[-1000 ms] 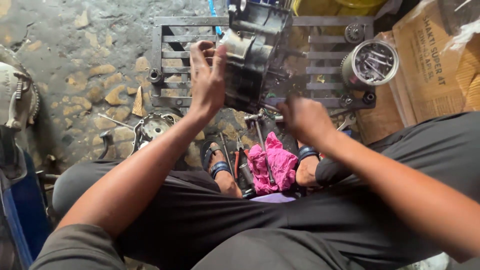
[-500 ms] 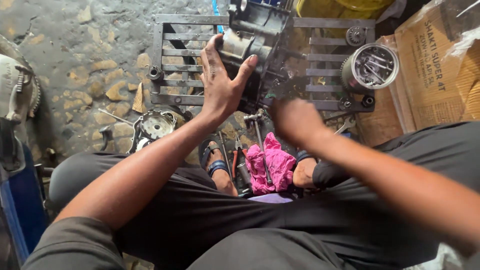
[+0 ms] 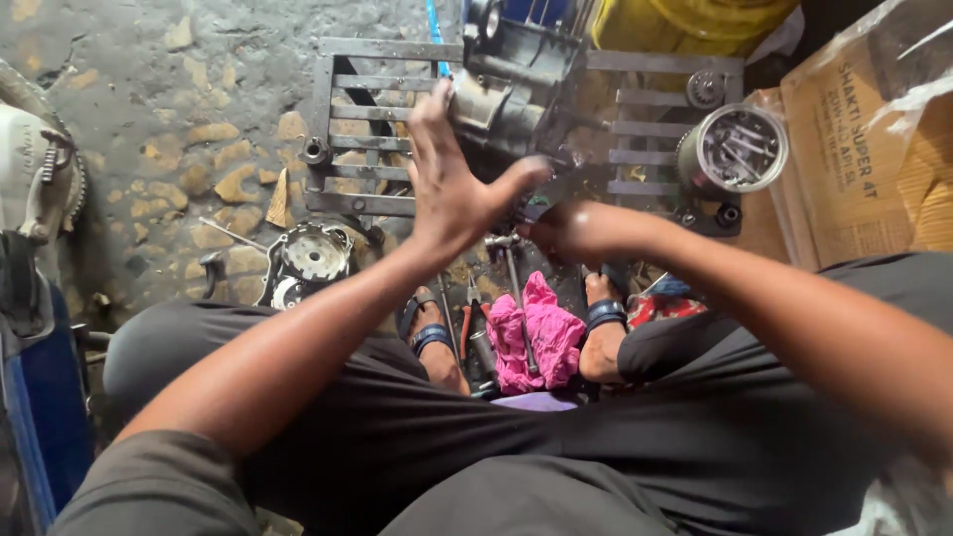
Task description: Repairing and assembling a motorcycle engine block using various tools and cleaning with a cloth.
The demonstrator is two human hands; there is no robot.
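1. The round metal tin (image 3: 733, 149), far right of your hands on the metal grate (image 3: 382, 119), holds a bundle of slim metal tools.
2. Your left hand (image 3: 452, 179) is spread wide, fingers straight, its fingertips and thumb touching the grey engine casing (image 3: 516, 84) just beyond it.
3. Your right hand (image 3: 566, 230) is curled beneath the casing; whether it grips anything cannot be told.
4. A pink rag (image 3: 536, 333) lies below both hands, between your sandalled feet.

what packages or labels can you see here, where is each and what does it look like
Cardboard carton: far right, beside the metal grate; brown, box-shaped, dark printed lettering on its side.
Clear plastic wrap: draped over the carton's top right; shiny, crumpled.
Yellow container: top edge, behind the grate; rounded, no label readable.
No screens or signs show.
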